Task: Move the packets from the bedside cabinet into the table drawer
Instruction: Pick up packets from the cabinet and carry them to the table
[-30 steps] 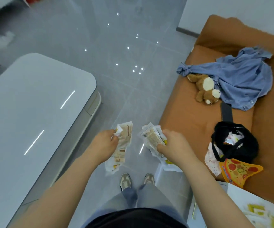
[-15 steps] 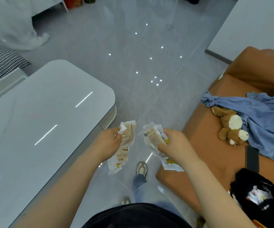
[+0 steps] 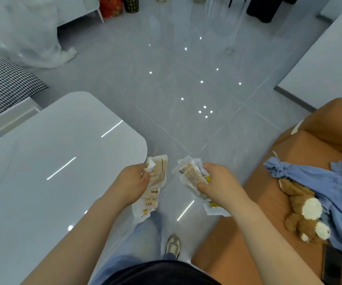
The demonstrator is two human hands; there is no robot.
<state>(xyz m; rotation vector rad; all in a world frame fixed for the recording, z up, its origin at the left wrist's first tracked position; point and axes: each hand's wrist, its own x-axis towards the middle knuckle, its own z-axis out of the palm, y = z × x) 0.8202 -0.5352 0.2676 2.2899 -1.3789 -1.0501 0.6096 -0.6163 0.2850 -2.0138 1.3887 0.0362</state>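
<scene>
My left hand (image 3: pixel 132 182) grips clear snack packets (image 3: pixel 155 182) with beige and yellow print, which hang down past its fingers. A second bunch of packets (image 3: pixel 189 174) of the same kind is clenched in my right hand (image 3: pixel 219 185). Both hands are held in front of my waist, over the grey floor. The glossy white table (image 3: pixel 48 161) lies to the left, its rounded corner just above my left hand. No drawer and no bedside cabinet show in this view.
An orange-brown sofa (image 3: pixel 268 202) runs along the right with a blue shirt (image 3: pixel 320 184) and a brown plush toy (image 3: pixel 303 212) on it. A houndstooth cushion (image 3: pixel 7 85) sits at far left. My shoe (image 3: pixel 173 245) stands on the tiled floor (image 3: pixel 186 89).
The view has swung up and to the left while I step along the gap. The sofa with its black bag slid out to the right; more of the table and floor shows. Both grips are unchanged.
</scene>
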